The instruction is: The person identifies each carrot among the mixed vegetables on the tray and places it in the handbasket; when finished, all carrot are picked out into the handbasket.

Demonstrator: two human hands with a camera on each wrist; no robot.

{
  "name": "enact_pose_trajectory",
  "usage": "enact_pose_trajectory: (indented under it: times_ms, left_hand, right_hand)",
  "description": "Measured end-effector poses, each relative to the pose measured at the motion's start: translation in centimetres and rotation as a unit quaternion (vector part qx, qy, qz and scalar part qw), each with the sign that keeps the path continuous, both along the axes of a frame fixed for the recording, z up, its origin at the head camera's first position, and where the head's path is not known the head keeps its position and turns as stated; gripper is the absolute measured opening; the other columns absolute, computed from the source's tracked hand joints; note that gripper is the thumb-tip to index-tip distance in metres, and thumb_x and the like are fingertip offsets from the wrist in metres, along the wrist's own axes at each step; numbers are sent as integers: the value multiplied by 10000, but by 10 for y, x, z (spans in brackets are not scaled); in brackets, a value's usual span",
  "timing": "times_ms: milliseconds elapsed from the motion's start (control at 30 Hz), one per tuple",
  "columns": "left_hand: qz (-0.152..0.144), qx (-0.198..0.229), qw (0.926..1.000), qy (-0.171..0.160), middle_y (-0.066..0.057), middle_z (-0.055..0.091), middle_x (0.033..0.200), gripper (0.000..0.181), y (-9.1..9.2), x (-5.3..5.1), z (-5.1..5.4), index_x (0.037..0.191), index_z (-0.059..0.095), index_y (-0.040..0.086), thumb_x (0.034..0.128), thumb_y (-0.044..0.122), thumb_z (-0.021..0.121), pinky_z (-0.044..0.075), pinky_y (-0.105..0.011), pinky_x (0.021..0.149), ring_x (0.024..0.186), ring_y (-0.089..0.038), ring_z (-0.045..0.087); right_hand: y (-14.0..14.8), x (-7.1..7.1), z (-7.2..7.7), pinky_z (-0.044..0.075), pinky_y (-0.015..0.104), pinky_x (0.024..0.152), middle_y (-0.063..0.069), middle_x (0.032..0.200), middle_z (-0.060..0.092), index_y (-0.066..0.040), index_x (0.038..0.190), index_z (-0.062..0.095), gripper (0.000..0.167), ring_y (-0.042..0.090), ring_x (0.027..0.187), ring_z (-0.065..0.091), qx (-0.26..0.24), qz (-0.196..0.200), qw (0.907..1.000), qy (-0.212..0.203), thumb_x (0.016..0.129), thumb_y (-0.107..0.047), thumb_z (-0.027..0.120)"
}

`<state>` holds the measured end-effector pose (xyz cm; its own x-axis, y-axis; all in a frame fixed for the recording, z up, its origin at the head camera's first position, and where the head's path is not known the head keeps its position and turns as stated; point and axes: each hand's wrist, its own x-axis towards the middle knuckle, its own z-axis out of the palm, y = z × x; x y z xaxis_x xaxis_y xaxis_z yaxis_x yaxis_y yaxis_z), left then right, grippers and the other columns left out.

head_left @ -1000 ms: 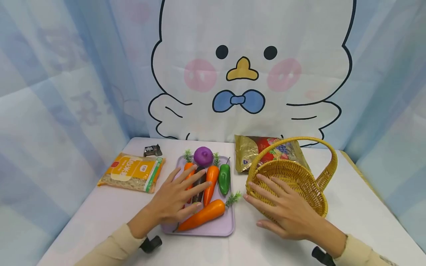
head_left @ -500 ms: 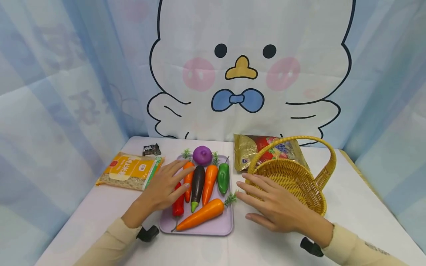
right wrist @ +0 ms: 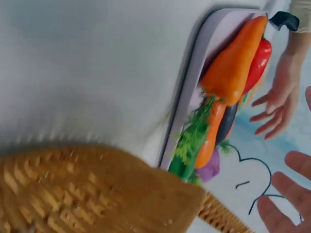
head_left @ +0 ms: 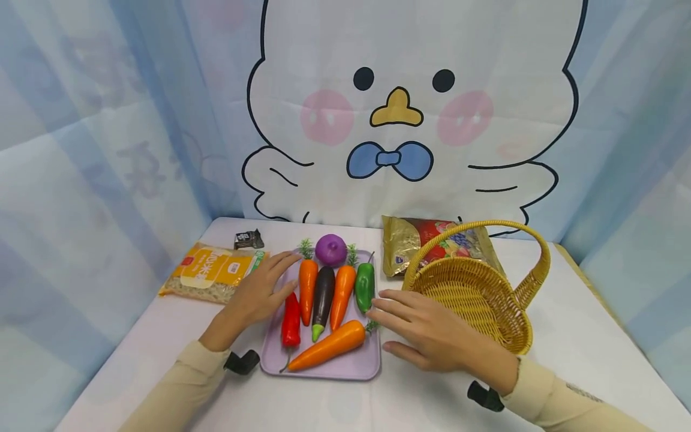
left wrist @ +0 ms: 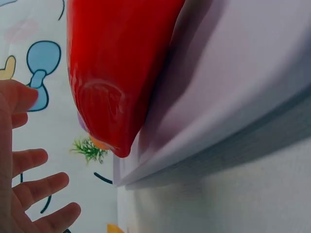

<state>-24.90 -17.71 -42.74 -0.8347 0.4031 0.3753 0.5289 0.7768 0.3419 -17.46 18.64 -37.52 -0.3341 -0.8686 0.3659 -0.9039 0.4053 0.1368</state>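
A lilac tray carries a red chili pepper, an eggplant, a green pepper, a purple onion and three carrots, one of which lies slantwise at the front. My left hand hovers at the tray's left edge, fingers spread, holding nothing. In the left wrist view the chili pepper looms close, apart from those fingers. Between the tray and a yellow woven basket is my right hand, its fingers extended near the tray's right edge, holding nothing.
Left of the tray lies an orange-and-clear bag of grain, with a small black packet behind it. A gold and red bag lies behind the basket, whose tall handle arches up. Curtains enclose the table.
My left hand has drawn left from over the vegetables, uncovering the chili pepper and eggplant. My right hand has shifted left from in front of the basket toward the tray.
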Motion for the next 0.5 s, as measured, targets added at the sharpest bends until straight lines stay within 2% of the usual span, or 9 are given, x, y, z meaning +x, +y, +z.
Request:
enact_pose_trajectory:
  times_ms: [167,267,367,500]
  left_hand:
    - [258,325,9986,-320,-101,502,1520,578,-2,-6,-1,1519,469,160,975,282,620,305,-591,1156,1398,-350,461]
    - [496,499,9956,-626,-133,523,1492,613,-2,-10,-2,1523,454,147,952,262,645,443,-584,1051,1300,-368,546]
    - [694,626,9910,-960,-167,545,1450,637,-1,-17,-2,1521,439,133,934,251,655,524,-546,958,1199,-353,603]
    - [864,700,9844,-1364,-187,559,1416,644,-1,-24,-5,1521,431,123,930,243,656,533,-526,948,1173,-343,605]
  right_hand:
    - [-10,2,-4,471,431,1064,29,1418,595,-125,1428,556,511,238,1310,551,-48,-29,9986,-527,979,-354,635]
    - [-17,1,-8,468,425,1067,26,1406,599,-118,1413,567,506,228,1311,550,-43,-37,9967,-813,964,-332,660]
    - [-23,-1,-10,461,421,1076,26,1406,598,-128,1419,563,509,223,1323,540,58,-140,9949,-996,966,-341,656]
    - [-31,-5,-12,443,413,1095,15,1416,589,-148,1438,547,511,218,1339,526,235,-299,9920,-1200,987,-378,618]
